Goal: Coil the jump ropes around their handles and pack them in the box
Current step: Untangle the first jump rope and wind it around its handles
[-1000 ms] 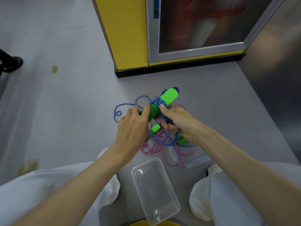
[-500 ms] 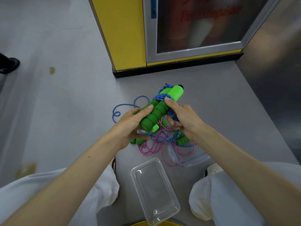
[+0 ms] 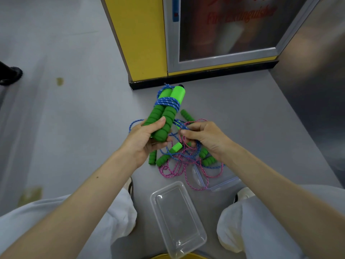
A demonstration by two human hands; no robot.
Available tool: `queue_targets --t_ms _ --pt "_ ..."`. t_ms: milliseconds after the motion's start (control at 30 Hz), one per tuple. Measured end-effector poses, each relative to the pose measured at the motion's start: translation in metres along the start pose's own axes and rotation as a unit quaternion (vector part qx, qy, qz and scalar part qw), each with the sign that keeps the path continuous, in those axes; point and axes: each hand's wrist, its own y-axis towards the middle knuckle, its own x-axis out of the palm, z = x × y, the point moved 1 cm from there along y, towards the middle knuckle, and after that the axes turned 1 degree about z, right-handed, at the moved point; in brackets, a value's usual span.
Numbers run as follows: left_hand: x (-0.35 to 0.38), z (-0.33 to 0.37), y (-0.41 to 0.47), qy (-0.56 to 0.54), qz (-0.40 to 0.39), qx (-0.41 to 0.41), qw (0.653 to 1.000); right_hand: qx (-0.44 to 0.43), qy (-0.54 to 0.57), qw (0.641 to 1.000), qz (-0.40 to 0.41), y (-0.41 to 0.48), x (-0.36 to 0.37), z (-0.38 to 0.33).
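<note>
Head camera, my only view from here, looks down between two knees in white trousers (image 3: 119, 217) at a grey floor (image 3: 74, 118).

The left hand (image 3: 143, 141) is raised above the floor. Its fingers and thumb are wrapped round the lower end of a pair of green foam handles (image 3: 164, 116) held side by side, pointing up and away. A few turns of blue rope (image 3: 167, 102) bind the pair together near the top, just below the smooth bright-green caps.

The right hand (image 3: 207, 137) sits just beside the left, its fingers curled in and pinching loose rope strands (image 3: 183, 128). Blue and pink cord both cross the fingertips, and I cannot tell which one it actually holds.

Below the hands a tangle of pink rope (image 3: 175, 171) and more blue cord lies on the floor, with other green handles (image 3: 164, 158) mixed into it.

Nearer the person, between the knees, a clear plastic box (image 3: 177, 217) stands open on the floor with no rope in it. Its clear lid (image 3: 222, 182), edged in blue, lies to the right with the pink rope trailing over it.

Beyond the tangle stands a yellow cabinet (image 3: 145, 34) with a glazed door (image 3: 233, 25) lettered in red. A dark shoe (image 3: 9, 75) shows at the left edge.
</note>
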Motion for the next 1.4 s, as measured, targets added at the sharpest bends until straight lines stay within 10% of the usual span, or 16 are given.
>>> queue_targets --t_ms 733,1133,1400 --pt "-0.003 -0.006 0.006 0.242 0.056 0.141 0.958 0.056 0.017 0.991 0.120 -0.001 -0.008 -0.005" --pt "0.000 -0.020 -0.002 0.658 0.213 0.424 0.585 0.048 0.084 0.995 -0.028 0.000 0.004 -0.003" --pt "0.002 -0.029 0.001 0.702 0.212 0.514 0.445 0.061 0.162 0.983 -0.059 -0.003 0.006 -0.004"
